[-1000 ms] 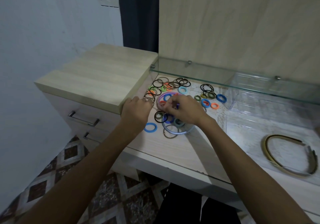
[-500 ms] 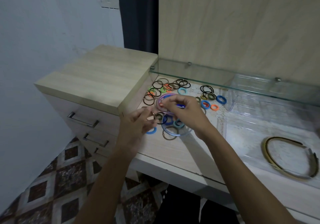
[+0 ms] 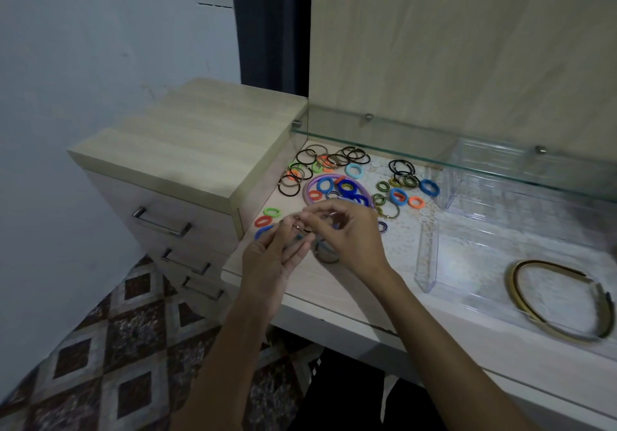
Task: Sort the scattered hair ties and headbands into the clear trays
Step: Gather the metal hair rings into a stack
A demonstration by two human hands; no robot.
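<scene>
1. Hands, change of position: a second ago both worked low among the scattered ties beside the purple hoop; I now see them drawn back toward the desk's near edge and raised a little off it. The left hand point(image 3: 273, 257) lies palm up with fingers loosely curled; the right hand point(image 3: 347, 233) reaches across to it, fingertips pinched together.

2. Held item: between the two sets of fingertips sits a thin dark hair tie point(image 3: 302, 228) with a small metal clasp. I judge that both hands pinch it, though blur hides whether more than one tie is gathered there.

3. Uncovered items: with the hands withdrawn, the purple headband point(image 3: 309, 187) and the blue ties inside its loop show fully; a green tie point(image 3: 272, 211) and a red tie point(image 3: 263, 220) lie just beside the left fingers.

4. Destination: the clear tray point(image 3: 430, 253) stands to the right, well apart from the hands, and holds a gold-and-black headband point(image 3: 521, 300). A second clear tray point(image 3: 450, 183) sits behind it under the glass shelf point(image 3: 367, 142).

5. Meaning for the task: I read this as a pick completed and being tidied in the fingers before carrying. Most ties lie unsorted on the desk point(image 3: 334, 283).
</scene>
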